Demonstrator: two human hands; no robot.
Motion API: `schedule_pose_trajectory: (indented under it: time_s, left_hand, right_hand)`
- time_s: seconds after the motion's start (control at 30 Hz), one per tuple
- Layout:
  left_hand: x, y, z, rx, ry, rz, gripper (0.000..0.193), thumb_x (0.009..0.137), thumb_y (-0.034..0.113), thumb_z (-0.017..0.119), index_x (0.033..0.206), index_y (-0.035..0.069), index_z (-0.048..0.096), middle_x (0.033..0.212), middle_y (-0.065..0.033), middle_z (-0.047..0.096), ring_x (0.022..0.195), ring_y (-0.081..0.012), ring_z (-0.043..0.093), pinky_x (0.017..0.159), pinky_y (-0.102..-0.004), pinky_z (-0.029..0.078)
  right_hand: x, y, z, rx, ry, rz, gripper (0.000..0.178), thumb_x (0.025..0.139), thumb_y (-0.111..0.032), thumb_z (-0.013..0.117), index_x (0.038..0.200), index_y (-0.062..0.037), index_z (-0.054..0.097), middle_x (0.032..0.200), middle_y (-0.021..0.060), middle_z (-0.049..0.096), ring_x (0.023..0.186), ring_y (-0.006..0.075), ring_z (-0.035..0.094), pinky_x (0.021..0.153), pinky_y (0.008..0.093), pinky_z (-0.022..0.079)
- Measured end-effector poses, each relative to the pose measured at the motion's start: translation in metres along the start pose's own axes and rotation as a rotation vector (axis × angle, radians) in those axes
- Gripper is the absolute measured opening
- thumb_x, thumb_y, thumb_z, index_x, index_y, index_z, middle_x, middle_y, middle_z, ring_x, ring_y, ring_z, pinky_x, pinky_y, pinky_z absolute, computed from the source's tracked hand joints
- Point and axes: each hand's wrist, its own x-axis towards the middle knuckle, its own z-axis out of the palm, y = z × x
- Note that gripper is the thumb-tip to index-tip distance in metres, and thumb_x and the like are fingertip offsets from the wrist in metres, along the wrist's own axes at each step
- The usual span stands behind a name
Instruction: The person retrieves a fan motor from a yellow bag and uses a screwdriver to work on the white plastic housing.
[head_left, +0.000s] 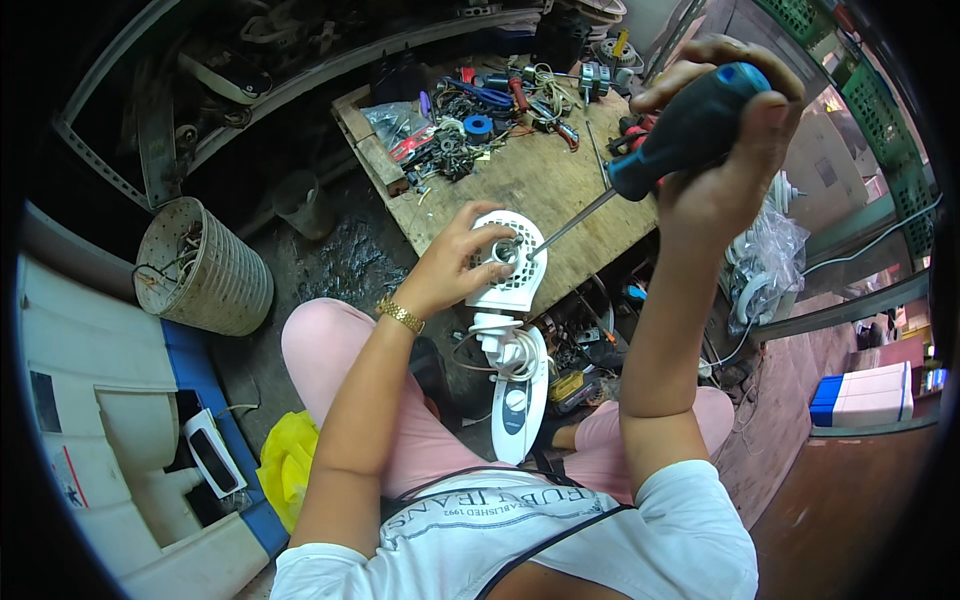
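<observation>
My right hand (712, 200) is raised on the right and wrapped round the dark handle of a large screwdriver (685, 130). Its thin metal shaft slants down to the left, and the tip meets the perforated face of a white fan motor housing (512, 292). On the housing's left side my left hand (450, 260) grips it, thumb and fingers around the round opening in the middle. Below the housing, a white fan base (518, 420) with a grey panel and a knob hangs toward my lap, a cord coiled at its neck.
Beyond the housing stands a wooden worktable (470, 215), its far side heaped with tools, wires and small parts, including a blue tape roll (478, 127). A ribbed white bucket (215, 270) stands left, near a yellow bag (288, 465). At the right hangs a plastic-wrapped bundle (768, 255).
</observation>
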Motion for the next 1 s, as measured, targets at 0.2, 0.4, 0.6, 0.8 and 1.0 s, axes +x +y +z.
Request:
schedule_pose_trajectory:
  time_s: [0.2, 0.4, 0.6, 0.8, 1.0]
  left_hand:
    - [-0.003, -0.005, 0.0, -0.009, 0.026, 0.006, 0.044, 0.076, 0.027, 0.075, 0.113, 0.006, 0.065, 0.133, -0.0165, 0.049, 0.124, -0.0337, 0.049, 0.103, -0.0406, 0.04]
    - [-0.004, -0.011, 0.004, -0.026, 0.137, 0.038, 0.043, 0.074, 0.023, 0.076, 0.11, 0.003, 0.067, 0.133, -0.0166, 0.05, 0.123, -0.0326, 0.051, 0.102, -0.0397, 0.041]
    - [-0.003, -0.011, 0.01, -0.007, 0.224, 0.055, 0.041, 0.073, 0.017, 0.076, 0.108, -0.003, 0.067, 0.125, -0.016, 0.056, 0.119, -0.0311, 0.054, 0.099, -0.0383, 0.044]
    - [-0.005, 0.0, 0.012, -0.057, 0.274, -0.012, 0.04, 0.074, 0.015, 0.076, 0.107, -0.004, 0.066, 0.122, -0.0152, 0.058, 0.115, -0.0293, 0.056, 0.097, -0.0362, 0.045]
    - [0.006, 0.004, 0.008, 0.024, 0.183, -0.033, 0.035, 0.079, 0.021, 0.071, 0.109, 0.004, 0.065, 0.122, -0.0096, 0.057, 0.1, -0.025, 0.062, 0.079, -0.033, 0.05]
  right_hand:
    - [0.003, 0.006, -0.017, 0.715, -0.246, 0.363, 0.052, 0.099, -0.047, 0.042, 0.126, -0.0026, 0.047, 0.079, 0.0138, 0.051, 0.065, 0.0195, 0.049, 0.064, 0.028, 0.045]
    - [-0.008, 0.002, -0.008, -0.186, 0.066, 0.017, 0.055, 0.1, -0.047, 0.042, 0.132, -0.0025, 0.045, 0.099, 0.021, 0.061, 0.073, 0.0253, 0.062, 0.068, 0.0351, 0.053]
    - [0.014, 0.021, -0.02, 0.717, -0.28, 0.39, 0.057, 0.102, -0.047, 0.036, 0.122, 0.0045, 0.049, 0.094, 0.0179, 0.059, 0.088, 0.024, 0.06, 0.073, 0.0325, 0.049]
    - [0.012, 0.033, 0.001, 0.14, -0.043, 0.136, 0.059, 0.098, -0.054, 0.044, 0.118, 0.0002, 0.051, 0.09, 0.0178, 0.06, 0.064, 0.0242, 0.061, 0.051, 0.0318, 0.047]
    - [0.018, 0.033, -0.014, 0.581, -0.082, 0.488, 0.058, 0.099, -0.053, 0.038, 0.118, -0.0003, 0.052, 0.09, 0.0145, 0.059, 0.076, 0.0253, 0.062, 0.063, 0.0332, 0.051]
